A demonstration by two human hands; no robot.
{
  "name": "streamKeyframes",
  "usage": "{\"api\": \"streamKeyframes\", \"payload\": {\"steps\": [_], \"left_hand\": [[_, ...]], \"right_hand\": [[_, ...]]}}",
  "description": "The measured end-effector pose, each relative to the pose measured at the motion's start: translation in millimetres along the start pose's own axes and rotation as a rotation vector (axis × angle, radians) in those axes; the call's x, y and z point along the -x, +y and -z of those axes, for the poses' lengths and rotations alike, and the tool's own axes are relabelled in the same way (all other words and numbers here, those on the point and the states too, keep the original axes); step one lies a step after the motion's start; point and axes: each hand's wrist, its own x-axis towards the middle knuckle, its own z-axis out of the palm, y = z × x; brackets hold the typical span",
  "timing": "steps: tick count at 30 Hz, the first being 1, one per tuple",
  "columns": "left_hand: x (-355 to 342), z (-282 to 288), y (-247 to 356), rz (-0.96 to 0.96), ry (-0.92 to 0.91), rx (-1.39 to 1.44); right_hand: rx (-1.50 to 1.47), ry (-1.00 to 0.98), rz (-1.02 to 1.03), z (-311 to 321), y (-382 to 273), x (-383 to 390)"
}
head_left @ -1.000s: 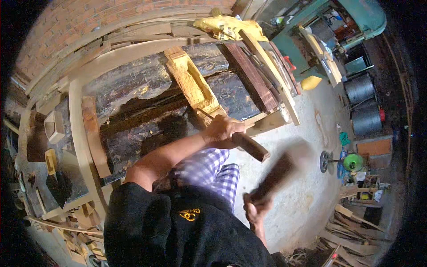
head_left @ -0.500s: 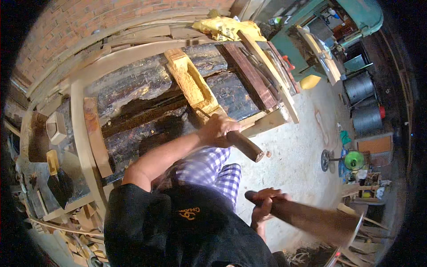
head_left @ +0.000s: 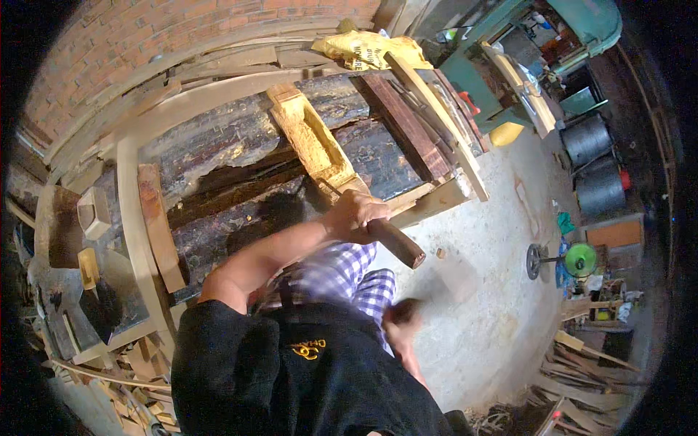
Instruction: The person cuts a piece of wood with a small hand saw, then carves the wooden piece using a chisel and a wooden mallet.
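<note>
My left hand (head_left: 356, 211) is wrapped round a chisel (head_left: 398, 245). Its thick round wooden handle sticks out toward the lower right, and its blade points at the near end of a pale yellow wooden block (head_left: 286, 96). A long rough hollow is cut into that block, which lies across dark, weathered timbers (head_left: 225, 138). Below the chisel handle, my right hand (head_left: 402, 323) is smeared by motion. A faint grey-brown streak beside it is the swinging wooden mallet (head_left: 452, 280), whose outline is lost in blur.
A reddish-brown beam (head_left: 407, 127) and pale battens (head_left: 436, 116) lie right of the block. On the left are a small hollowed wooden box (head_left: 93, 213) and a wooden-handled tool (head_left: 88, 269). A green fan (head_left: 579, 260) and dark drums (head_left: 600, 195) stand to the right.
My right hand and the mallet have swung from the lower right up and leftward toward the chisel handle. My left hand stays nearly in place, with the chisel tilted slightly lower.
</note>
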Motion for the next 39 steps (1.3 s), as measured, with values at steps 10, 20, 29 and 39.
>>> {"api": "streamKeyframes", "payload": {"steps": [10,20,29,39], "left_hand": [[3.2,-3.2,0.0,0.033,-0.042,-0.068],[13.7,-16.4,-12.5,0.004,-0.067,-0.140],[13.9,-2.6,-31.6,0.012,-0.098,-0.122],[-13.5,9.9,9.6,0.076,-0.083,0.016]], "right_hand": [[-0.495,0.230,0.355,16.2,-19.2,-5.1],[-0.617,0.421,0.236,15.0,-8.5,-0.4],[-0.489,0.237,0.052,15.7,-17.3,-6.7],[-0.534,0.250,0.299,32.0,-12.8,-1.2]]}}
